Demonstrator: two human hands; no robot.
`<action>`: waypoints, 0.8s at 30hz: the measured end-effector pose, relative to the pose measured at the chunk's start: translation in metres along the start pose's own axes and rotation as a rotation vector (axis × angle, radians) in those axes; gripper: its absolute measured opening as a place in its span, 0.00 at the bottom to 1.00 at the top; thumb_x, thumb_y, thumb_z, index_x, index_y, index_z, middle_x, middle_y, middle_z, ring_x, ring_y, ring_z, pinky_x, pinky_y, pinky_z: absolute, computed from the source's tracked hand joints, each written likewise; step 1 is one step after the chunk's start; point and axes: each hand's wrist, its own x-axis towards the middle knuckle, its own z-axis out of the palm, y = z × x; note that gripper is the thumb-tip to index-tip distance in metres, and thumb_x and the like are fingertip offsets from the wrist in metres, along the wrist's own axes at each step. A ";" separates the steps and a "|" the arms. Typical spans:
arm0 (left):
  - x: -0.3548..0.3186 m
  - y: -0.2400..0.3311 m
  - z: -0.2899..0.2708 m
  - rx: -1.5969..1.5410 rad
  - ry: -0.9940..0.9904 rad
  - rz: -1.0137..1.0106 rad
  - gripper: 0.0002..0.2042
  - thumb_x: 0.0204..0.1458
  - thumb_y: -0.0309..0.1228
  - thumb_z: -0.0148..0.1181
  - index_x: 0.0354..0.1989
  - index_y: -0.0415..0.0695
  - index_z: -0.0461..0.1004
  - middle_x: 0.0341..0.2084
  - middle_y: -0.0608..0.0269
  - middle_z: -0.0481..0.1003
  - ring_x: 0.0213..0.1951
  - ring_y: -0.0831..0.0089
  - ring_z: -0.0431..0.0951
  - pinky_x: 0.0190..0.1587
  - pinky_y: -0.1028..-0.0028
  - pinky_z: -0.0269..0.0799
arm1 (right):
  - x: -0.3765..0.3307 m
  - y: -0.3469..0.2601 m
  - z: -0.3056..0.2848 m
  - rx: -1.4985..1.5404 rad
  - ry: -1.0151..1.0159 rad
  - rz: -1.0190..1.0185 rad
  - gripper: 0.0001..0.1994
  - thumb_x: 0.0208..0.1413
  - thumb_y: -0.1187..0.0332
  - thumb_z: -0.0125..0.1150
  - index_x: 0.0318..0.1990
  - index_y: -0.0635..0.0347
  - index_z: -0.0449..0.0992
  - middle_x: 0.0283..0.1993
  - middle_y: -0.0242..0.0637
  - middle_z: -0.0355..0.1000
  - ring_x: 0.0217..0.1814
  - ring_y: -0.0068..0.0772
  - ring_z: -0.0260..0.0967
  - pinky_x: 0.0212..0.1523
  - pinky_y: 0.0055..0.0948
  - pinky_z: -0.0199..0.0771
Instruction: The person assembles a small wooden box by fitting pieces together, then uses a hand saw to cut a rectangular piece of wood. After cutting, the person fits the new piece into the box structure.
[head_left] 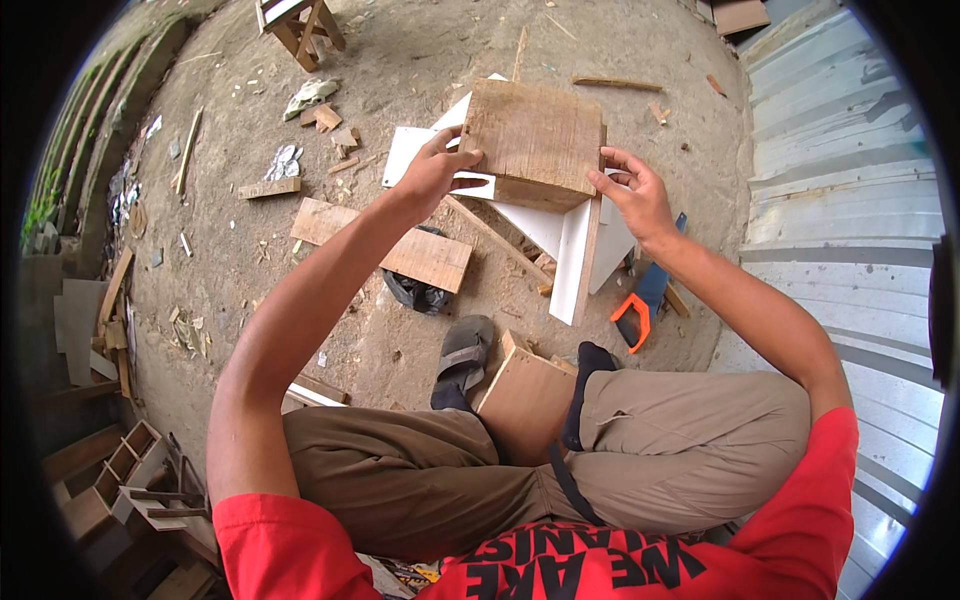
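Note:
A small wooden box [535, 125], with a broad grained top board and a narrower front side, is between my hands above several white boards. My left hand [435, 168] grips its left edge, the thumb at the near left corner. At the right edge, my right hand [638, 195] pinches the box's side with thumb and fingers; some fingertips are hidden behind it. Beneath, a white board [570, 262] sticks out toward me. The handsaw [648, 300] with a blue blade and orange handle lies on the ground near my right forearm.
Loose planks [427, 258] and wood offcuts [322, 117] litter the concrete ground. A wooden stool [303, 32] stands at the far left. Corrugated metal sheeting [840, 210] runs along the right. Wooden pieces [130, 460] are piled at the lower left. Another wooden block [525, 400] sits between my feet.

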 end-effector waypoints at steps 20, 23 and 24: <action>-0.008 0.004 0.010 0.114 0.047 0.000 0.29 0.60 0.27 0.51 0.69 0.37 0.49 0.52 0.49 0.68 0.52 0.63 0.74 0.54 0.61 0.75 | -0.002 0.003 0.003 -0.090 -0.077 0.045 0.41 0.51 0.54 0.72 0.65 0.64 0.55 0.55 0.44 0.64 0.49 0.30 0.66 0.48 0.31 0.72; -0.009 0.006 0.007 0.117 0.047 -0.009 0.31 0.60 0.28 0.53 0.69 0.36 0.48 0.52 0.47 0.68 0.51 0.61 0.74 0.54 0.61 0.75 | 0.002 0.000 0.004 -0.125 -0.117 0.044 0.53 0.47 0.48 0.73 0.70 0.68 0.46 0.60 0.53 0.59 0.52 0.35 0.67 0.49 0.35 0.74; -0.010 0.007 0.005 0.115 0.046 -0.014 0.32 0.59 0.28 0.53 0.70 0.36 0.47 0.52 0.46 0.68 0.51 0.61 0.74 0.53 0.61 0.76 | 0.003 -0.002 0.006 -0.141 -0.133 0.053 0.55 0.47 0.46 0.72 0.71 0.69 0.43 0.62 0.55 0.58 0.54 0.37 0.67 0.51 0.36 0.73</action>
